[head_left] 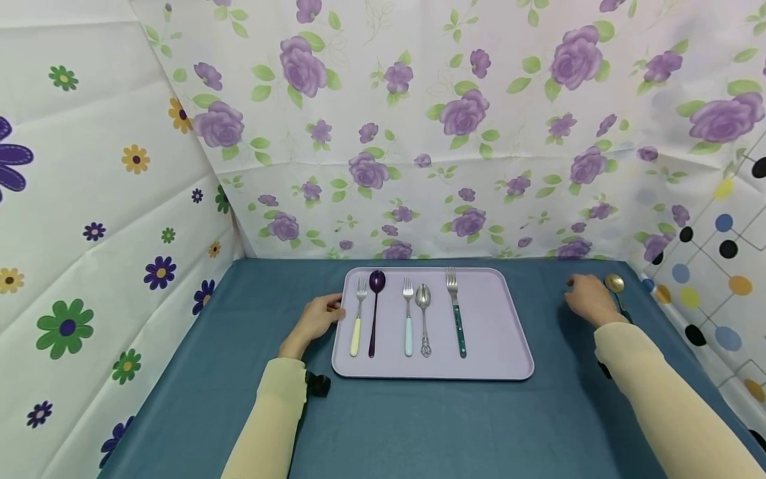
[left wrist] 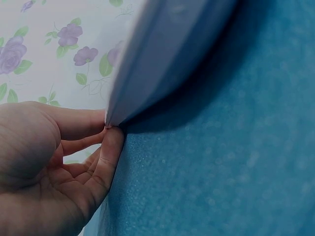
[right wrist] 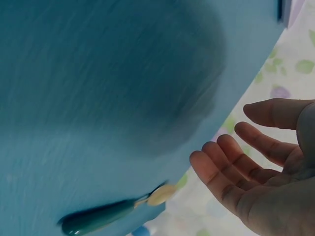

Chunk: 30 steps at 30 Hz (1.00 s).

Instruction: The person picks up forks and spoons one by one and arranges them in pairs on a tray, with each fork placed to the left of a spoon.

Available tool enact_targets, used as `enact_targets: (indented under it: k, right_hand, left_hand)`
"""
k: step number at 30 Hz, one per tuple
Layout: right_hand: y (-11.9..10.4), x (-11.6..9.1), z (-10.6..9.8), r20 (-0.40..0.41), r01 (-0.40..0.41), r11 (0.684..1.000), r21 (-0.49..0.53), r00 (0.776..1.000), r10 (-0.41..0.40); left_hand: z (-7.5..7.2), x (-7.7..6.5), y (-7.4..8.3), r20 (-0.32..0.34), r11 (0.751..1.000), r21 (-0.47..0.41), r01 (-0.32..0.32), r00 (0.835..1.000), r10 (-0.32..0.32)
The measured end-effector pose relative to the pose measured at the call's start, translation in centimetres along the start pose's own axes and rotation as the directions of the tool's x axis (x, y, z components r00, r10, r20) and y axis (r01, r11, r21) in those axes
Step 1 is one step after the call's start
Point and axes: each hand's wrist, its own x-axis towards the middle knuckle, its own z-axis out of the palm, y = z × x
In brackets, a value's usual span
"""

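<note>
A pale lilac tray lies on the blue-green cloth, and my left hand pinches its left rim between thumb and fingers, as the left wrist view shows. On it, from left to right, are a yellow-handled fork, a dark purple spoon, a light-blue-handled fork, an ornate silver spoon and a green-handled fork. My right hand hovers over the cloth at the right, its fingers loosely bent around nothing. Beside it lies a gold spoon with a green handle.
The blue-green cloth covers the table. A white sheet with purple roses hangs behind it. Flowered sheeting stands at the left, and dotted sheeting borders the right side close to the gold spoon.
</note>
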Motion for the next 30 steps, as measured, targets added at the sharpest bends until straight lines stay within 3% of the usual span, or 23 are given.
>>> enact_targets:
  k: [9, 17, 22, 30]
  right_hand:
    - [2.4, -0.8, -0.9, -0.029, -0.034, 0.999, -0.024, 0.999, 0.033]
    - [5.1, -1.2, -0.4, -0.100, -0.120, 0.993, 0.018, 0.988, 0.121]
    - [6.2, -1.5, -0.4, -0.143, -0.130, 0.991, 0.020, 0.981, 0.132]
    - [7.2, -1.9, -0.5, -0.090, -0.198, 0.980, 0.034, 0.976, 0.200]
  left_hand:
    - [-0.1, -0.1, 0.0, 0.002, 1.000, -0.002, 0.006, 1.000, -0.006]
    - [0.1, -0.2, 0.2, 0.010, 1.000, -0.008, 0.006, 1.000, -0.006]
    - [0.2, -0.2, 0.3, 0.013, 1.000, -0.013, 0.007, 1.000, -0.007]
    - [0.1, 0.0, 0.3, 0.007, 1.000, -0.010, -0.001, 1.000, 0.001]
